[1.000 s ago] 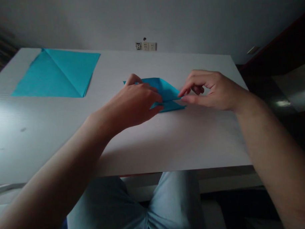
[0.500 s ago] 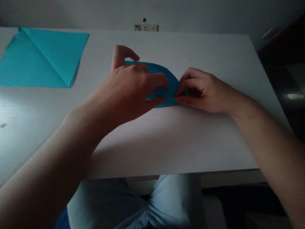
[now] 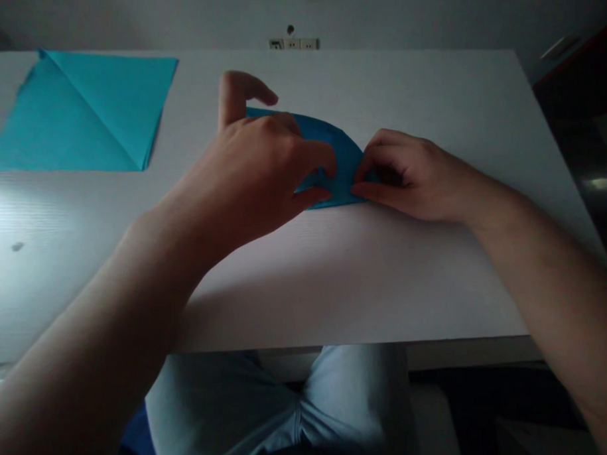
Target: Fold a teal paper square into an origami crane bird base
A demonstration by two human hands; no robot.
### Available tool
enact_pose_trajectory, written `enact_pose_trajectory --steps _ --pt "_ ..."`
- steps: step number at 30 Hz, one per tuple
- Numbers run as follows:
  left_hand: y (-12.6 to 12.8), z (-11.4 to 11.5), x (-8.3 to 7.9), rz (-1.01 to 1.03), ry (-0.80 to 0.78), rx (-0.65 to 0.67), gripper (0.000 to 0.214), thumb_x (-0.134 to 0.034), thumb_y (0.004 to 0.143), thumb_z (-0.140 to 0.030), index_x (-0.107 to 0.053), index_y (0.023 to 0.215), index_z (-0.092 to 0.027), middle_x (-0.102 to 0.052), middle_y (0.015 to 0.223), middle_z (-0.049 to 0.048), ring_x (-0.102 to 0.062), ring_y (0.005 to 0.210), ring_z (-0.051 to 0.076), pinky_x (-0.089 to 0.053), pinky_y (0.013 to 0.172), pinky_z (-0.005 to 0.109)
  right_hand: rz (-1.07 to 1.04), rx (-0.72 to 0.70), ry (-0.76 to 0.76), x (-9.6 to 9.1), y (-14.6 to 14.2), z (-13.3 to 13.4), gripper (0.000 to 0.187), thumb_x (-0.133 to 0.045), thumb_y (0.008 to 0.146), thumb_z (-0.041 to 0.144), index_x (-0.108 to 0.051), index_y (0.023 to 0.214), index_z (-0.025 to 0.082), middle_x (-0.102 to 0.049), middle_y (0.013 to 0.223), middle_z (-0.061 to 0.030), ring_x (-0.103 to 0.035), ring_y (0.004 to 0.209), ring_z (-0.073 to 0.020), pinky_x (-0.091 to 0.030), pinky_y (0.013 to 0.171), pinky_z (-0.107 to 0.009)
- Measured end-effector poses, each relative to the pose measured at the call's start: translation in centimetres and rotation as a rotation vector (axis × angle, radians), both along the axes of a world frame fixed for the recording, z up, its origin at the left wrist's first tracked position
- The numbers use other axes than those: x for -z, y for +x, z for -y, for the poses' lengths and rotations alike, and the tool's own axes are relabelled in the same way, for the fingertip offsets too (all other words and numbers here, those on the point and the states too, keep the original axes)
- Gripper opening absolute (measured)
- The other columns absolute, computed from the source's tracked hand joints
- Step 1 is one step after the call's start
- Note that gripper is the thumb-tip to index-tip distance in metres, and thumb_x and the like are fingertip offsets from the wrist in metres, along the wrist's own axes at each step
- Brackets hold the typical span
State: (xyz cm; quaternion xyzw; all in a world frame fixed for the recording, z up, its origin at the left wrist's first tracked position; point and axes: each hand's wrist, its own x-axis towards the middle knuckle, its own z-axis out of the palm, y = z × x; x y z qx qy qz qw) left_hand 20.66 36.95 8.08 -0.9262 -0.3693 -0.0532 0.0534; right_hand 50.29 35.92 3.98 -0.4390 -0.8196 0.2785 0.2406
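A small folded blue paper (image 3: pixel 338 153) lies near the middle of the white table (image 3: pixel 335 273), its upper layer bowed up into a curve. My left hand (image 3: pixel 261 169) covers its left half, thumb and fingers pinched on the paper, index finger raised above the far edge. My right hand (image 3: pixel 411 177) pinches the paper's right tip between thumb and curled fingers. Much of the paper is hidden under my left hand.
A larger turquoise sheet (image 3: pixel 85 112) with a diagonal fold lies flat at the table's far left. Wall sockets (image 3: pixel 294 43) sit behind the far edge. My legs in light trousers (image 3: pixel 284 407) show below the near edge. Dark furniture stands at right.
The paper's upper layer has been lifted and bowed from flat into a curve. My right hand closed in on its right tip. The camera has tilted further down.
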Motion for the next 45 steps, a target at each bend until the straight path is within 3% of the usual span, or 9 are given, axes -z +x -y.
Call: enact_pose_trajectory --steps 4,7,15,19,27,30,38,41,45 --pt "0.8 1.1 -0.6 0.044 -0.029 -0.059 0.03 -0.077 0.127 -0.036 -0.098 0.133 -0.015 -0.09 0.128 0.0249 -0.073 0.162 0.058 -0.036 0.147 0.09 -0.014 -0.002 -0.008 0.1 -0.2 -0.2 0.032 -0.096 0.107 0.062 -0.085 0.102 0.033 -0.084 0.12 -0.0102 -0.078 0.113 -0.0373 -0.064 0.101 -0.057" --pt "1.2 1.6 -0.7 0.087 -0.041 -0.085 0.026 -0.079 0.123 -0.034 -0.1 0.127 -0.02 -0.091 0.133 0.0245 -0.07 0.164 0.061 -0.036 0.143 0.097 0.005 0.004 -0.013 0.1 -0.3 -0.2 0.034 -0.095 0.108 0.066 -0.086 0.103 0.034 -0.085 0.117 -0.0096 -0.077 0.113 -0.0372 -0.064 0.099 -0.055" --pt "1.0 1.1 -0.9 0.146 -0.229 -0.128 0.053 -0.052 0.119 -0.053 -0.101 0.137 -0.045 -0.094 0.144 0.0125 -0.063 0.166 0.056 -0.008 0.151 0.086 0.035 0.011 0.019 0.2 -0.3 -0.3 0.029 -0.091 0.111 0.06 -0.086 0.107 0.032 -0.083 0.113 -0.0082 -0.077 0.113 -0.0367 -0.06 0.096 -0.051" --pt "1.0 1.0 -1.0 0.062 -0.194 -0.14 0.057 -0.051 0.118 -0.058 -0.101 0.137 -0.04 -0.093 0.143 0.018 -0.066 0.163 0.058 -0.013 0.151 0.084 0.035 0.022 0.002 0.1 -0.4 -0.2 0.027 -0.092 0.112 0.059 -0.088 0.109 0.033 -0.082 0.111 -0.0076 -0.076 0.107 -0.0346 -0.059 0.092 -0.049" --pt "0.0 0.6 -0.4 0.066 -0.015 0.021 0.027 -0.071 0.124 -0.029 -0.097 0.121 -0.022 -0.088 0.112 0.0164 -0.085 0.139 0.05 -0.04 0.146 0.087 -0.028 0.038 -0.138 -0.7 0.3 -0.3 0.048 -0.081 0.118 0.077 -0.089 0.107 0.032 -0.085 0.101 -0.006 -0.078 0.098 -0.0323 -0.058 0.085 -0.046" --pt "-0.6 0.2 -0.2 0.092 0.015 0.078 0.026 -0.073 0.125 -0.027 -0.097 0.118 -0.021 -0.087 0.107 0.0142 -0.087 0.13 0.048 -0.04 0.145 0.086 -0.029 0.016 -0.15 -1.0 0.7 -0.2 0.051 -0.081 0.117 0.081 -0.089 0.105 0.032 -0.085 0.1 -0.0058 -0.077 0.095 -0.0309 -0.058 0.084 -0.045" --pt "-0.4 0.5 -0.5 0.052 0.017 0.046 0.017 -0.079 0.119 -0.02 -0.095 0.122 -0.024 -0.088 0.113 0.0125 -0.085 0.141 0.05 -0.038 0.146 0.087 -0.05 -0.015 -0.181 -1.2 0.9 -0.2 0.048 -0.082 0.117 0.079 -0.089 0.109 0.031 -0.086 0.114 -0.0061 -0.078 0.1 -0.029 -0.061 0.091 -0.045" --pt "-1.1 0.2 -0.2 0.084 0.042 0.121 0.008 -0.089 0.114 -0.019 -0.094 0.119 -0.024 -0.089 0.109 0.0123 -0.087 0.132 0.048 -0.039 0.147 0.085 -0.076 -0.064 -0.185 -1.3 0.9 -0.1 0.046 -0.087 0.114 0.078 -0.093 0.116 0.033 -0.088 0.118 -0.0069 -0.078 0.102 -0.03 -0.064 0.093 -0.047" --pt "-2.2 -0.6 0.3 0.177 0.044 0.229 0.019 -0.103 0.101 -0.014 -0.091 0.109 -0.026 -0.09 0.111 0.0065 -0.088 0.131 0.041 -0.031 0.154 0.075 -0.042 -0.14 -0.19 -1.4 1.0 0.1 0.041 -0.1 0.103 0.075 -0.098 0.111 0.035 -0.084 0.124 -0.0083 -0.078 0.098 -0.0306 -0.067 0.087 -0.049"
